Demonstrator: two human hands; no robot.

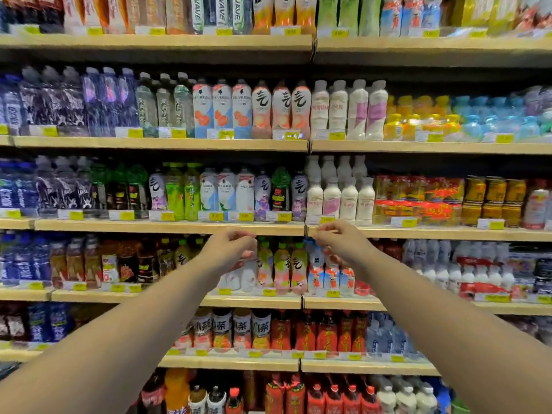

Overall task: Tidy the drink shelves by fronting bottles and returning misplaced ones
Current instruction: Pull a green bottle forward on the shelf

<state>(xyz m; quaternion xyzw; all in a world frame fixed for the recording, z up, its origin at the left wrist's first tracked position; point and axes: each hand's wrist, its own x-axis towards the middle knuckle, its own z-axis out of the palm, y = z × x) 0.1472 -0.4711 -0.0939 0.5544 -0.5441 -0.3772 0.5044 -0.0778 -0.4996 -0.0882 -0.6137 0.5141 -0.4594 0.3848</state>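
My left hand (231, 249) reaches to the fourth shelf down, its fingers curled over the tops of the white-and-pink bottles (242, 276). Those tops are hidden, so I cannot tell whether it grips one. My right hand (340, 243) is at the same shelf, its fingertips closed around the neck of a blue-capped bottle (311, 245) with a blue-and-orange label. Between the two hands stand three green-capped peach bottles (282, 267), upright at the shelf front. Both forearms stretch up from the bottom corners.
The wooden shelf edge (167, 226) just above my hands carries yellow price tags. White milk-drink bottles (340, 198) stand on that upper shelf. Red tea bottles (304, 333) fill the shelf below my arms. Packed rows of bottles run left and right on every level.
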